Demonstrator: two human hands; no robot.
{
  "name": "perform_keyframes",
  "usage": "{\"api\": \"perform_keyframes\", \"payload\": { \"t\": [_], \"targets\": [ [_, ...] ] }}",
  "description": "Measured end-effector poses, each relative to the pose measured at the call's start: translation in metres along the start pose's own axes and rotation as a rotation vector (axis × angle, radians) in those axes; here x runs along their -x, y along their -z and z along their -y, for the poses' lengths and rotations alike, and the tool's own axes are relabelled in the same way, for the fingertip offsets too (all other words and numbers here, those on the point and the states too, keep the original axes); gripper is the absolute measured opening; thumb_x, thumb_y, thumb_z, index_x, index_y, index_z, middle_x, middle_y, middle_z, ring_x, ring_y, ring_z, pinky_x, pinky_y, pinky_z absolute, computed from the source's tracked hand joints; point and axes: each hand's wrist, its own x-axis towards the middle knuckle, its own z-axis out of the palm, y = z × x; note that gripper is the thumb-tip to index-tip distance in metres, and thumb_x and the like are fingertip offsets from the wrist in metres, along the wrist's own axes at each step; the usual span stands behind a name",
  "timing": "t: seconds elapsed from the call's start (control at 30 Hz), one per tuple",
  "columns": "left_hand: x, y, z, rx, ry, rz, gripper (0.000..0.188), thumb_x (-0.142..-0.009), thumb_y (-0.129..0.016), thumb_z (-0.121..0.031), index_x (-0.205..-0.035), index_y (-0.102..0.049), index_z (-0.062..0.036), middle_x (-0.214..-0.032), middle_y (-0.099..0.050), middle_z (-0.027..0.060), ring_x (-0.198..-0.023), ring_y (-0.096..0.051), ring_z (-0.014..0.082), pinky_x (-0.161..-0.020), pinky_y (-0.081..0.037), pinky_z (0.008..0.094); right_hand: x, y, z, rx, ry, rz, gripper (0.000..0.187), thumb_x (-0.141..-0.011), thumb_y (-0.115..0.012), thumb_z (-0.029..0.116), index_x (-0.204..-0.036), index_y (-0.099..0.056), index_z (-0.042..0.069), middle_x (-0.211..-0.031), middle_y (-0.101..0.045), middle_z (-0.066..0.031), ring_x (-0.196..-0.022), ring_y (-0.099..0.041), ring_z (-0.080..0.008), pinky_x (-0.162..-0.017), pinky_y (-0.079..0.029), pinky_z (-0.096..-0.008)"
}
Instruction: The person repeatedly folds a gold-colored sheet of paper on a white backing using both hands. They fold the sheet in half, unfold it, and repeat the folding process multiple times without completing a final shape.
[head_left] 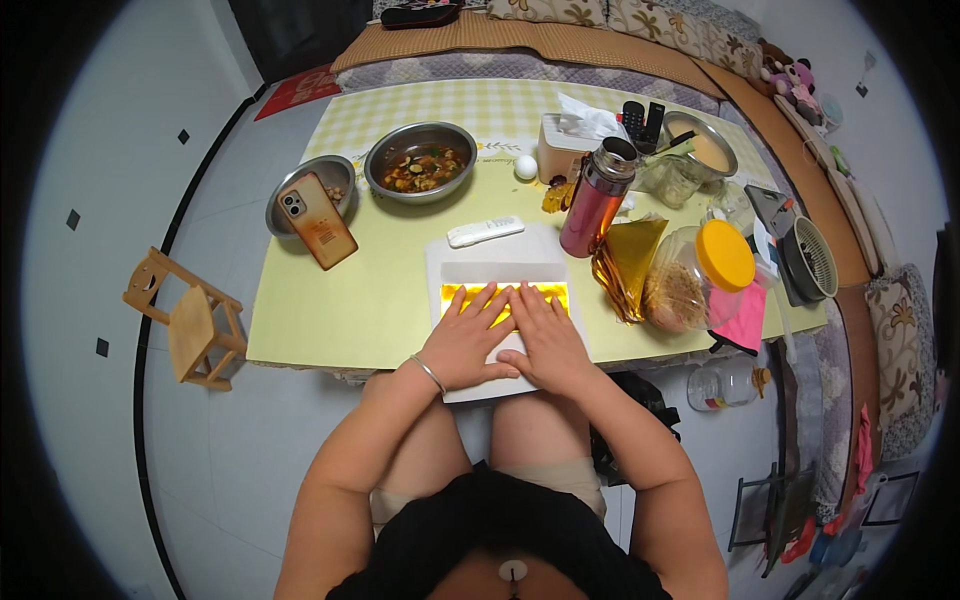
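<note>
Head view, looking straight down: both hands are flat on a gold foil sheet (505,297) just below the middle of the frame. The left hand (468,335), a thin bangle (428,373) at its wrist, lies palm down with the fingers spread a little, fingertips on the gold. The right hand (545,335) sits touching it, fingers close together and stretched out, also pressing the foil; neither hand grips anything. The gold sheet rests on a white sheet of paper (495,258), which lies on the near edge of the yellow table (380,300) and overhangs it toward the person's lap.

Just above the paper, a white remote control (485,231) lies at a slant. Right of it stands a red thermos flask (597,198), and beside that, a stack of gold folded foil (628,262) against a clear jar with a yellow lid (700,275) lying on its side. Upper left of centre, a steel bowl of cooked food (421,160), and left of it an orange phone (317,220) leaning on a smaller steel bowl (312,180). A white egg (526,166) sits near the tissue box (568,140). Far left, on the floor, a small wooden stool (190,322).
</note>
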Motion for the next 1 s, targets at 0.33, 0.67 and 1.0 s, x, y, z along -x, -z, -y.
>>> {"api": "perform_keyframes", "payload": {
  "t": [0.33,0.67,1.0],
  "targets": [
    [0.033,0.016,0.065,-0.181,0.130,0.063,0.090,-0.092,-0.053,-0.070,-0.162,-0.031,-0.0171,-0.171,-0.017,0.0129,-0.158,-0.014,0.0344,-0.122,-0.007,0.0667,0.044,-0.003,0.002,0.292,-0.079,-0.098,0.082,-0.093,-0.064,0.049,-0.150,-0.042,-0.005,-0.157,-0.040,-0.0256,-0.148,-0.034,-0.0418,-0.122,-0.022,-0.0581],
    [0.031,-0.009,-0.023,-0.009,-0.112,-0.106,0.060,-0.093,-0.066,-0.037,-0.144,-0.054,-0.0067,-0.156,-0.045,0.0184,-0.146,-0.040,0.0358,-0.119,-0.032,0.0541,0.057,-0.002,0.019,0.421,0.035,-0.286,0.045,-0.087,-0.064,0.026,-0.122,-0.065,-0.002,-0.130,-0.063,-0.0237,-0.113,-0.060,-0.0318,-0.107,-0.039,-0.0526],
    [0.012,-0.017,-0.036,0.428,0.125,-0.489,0.019,-0.079,-0.080,-0.018,-0.090,-0.073,-0.0046,-0.102,-0.068,0.0138,-0.095,-0.063,0.0335,-0.086,-0.050,0.0428,0.040,0.009,-0.006,-0.069,0.057,-0.368,0.023,-0.080,-0.071,0.010,-0.102,-0.067,0.006,-0.099,-0.069,-0.0101,-0.095,-0.063,-0.0302,-0.092,-0.048,-0.0452]
  ]
}}
